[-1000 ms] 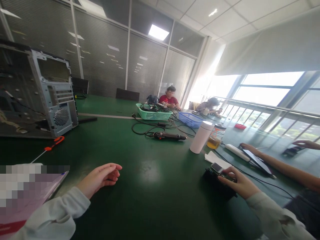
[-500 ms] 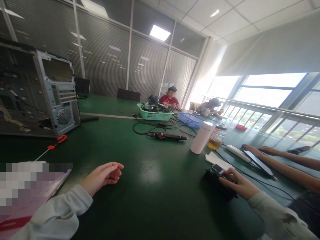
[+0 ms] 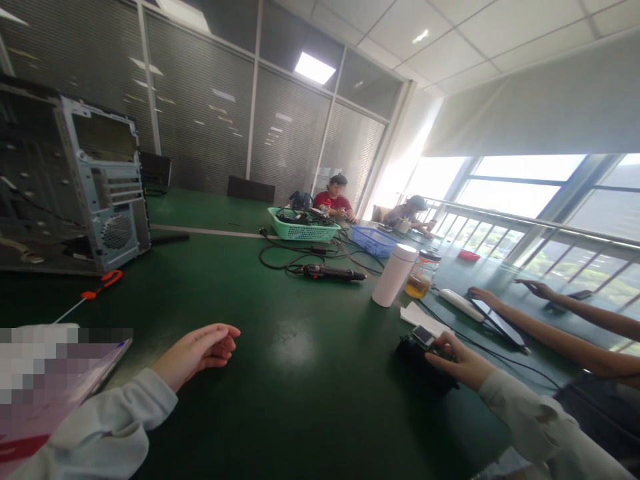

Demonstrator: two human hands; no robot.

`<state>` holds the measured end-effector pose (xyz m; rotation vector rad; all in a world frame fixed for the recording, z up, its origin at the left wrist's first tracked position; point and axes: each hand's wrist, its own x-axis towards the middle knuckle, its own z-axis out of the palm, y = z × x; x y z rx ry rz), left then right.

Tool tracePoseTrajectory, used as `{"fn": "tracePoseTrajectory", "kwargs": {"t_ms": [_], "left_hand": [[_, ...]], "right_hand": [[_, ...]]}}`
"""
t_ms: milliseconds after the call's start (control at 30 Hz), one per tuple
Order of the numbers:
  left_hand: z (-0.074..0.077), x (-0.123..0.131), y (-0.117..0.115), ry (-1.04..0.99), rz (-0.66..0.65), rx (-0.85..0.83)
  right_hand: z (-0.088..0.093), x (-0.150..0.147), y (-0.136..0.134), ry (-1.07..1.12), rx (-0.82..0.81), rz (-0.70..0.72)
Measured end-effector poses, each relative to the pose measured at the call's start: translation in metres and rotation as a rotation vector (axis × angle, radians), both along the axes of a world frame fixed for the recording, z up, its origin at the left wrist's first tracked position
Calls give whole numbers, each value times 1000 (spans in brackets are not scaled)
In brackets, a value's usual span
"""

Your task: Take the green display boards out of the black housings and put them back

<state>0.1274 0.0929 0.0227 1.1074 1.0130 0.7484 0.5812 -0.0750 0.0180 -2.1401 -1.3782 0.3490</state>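
My left hand (image 3: 197,351) rests on its edge on the green table (image 3: 300,360), fingers loosely curled and apart, holding nothing. Beside its sleeve lies a pink folder (image 3: 55,393). My right hand (image 3: 457,363) lies on top of a small black device (image 3: 423,353) with a little screen, its fingers curved over it. A white sheet of paper (image 3: 423,317) sits just beyond that device.
An open computer case (image 3: 70,187) stands at the left, an orange-handled tool (image 3: 97,287) before it. A white flask (image 3: 393,275), a tea jar (image 3: 419,275), a cabled tool (image 3: 330,272) and two baskets (image 3: 303,227) lie mid-table. A neighbour's arms (image 3: 550,337) reach over a tablet (image 3: 497,321) at right; two people sit far off.
The view has shifted slightly. The neighbour's far hand has moved back out toward a dark object by the window. My own hands have stayed in place.
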Motion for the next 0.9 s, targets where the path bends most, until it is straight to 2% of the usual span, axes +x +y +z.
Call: {"fn": "tracePoseTrajectory", "kwargs": {"t_ms": [267,467,567,700,800,900], "left_hand": [[-1,-1,0,-18,-8,6],[1,0,-1,-4,3,4],[4,1,-2,10,14,0],[4,2,-2,10,17,-8],[2,1,-1,-8,9,-13],[2,1,-1,-14,7,-17]], "right_hand": [[13,-4,-1,-29,31,92],[29,-2,-10,-20,78,235],[43,2,-12,78,153,135],[56,1,-18,381,234,-107],[50,-4,-24,575,123,-250],[32,-7,-28,683,-53,-295]]}}
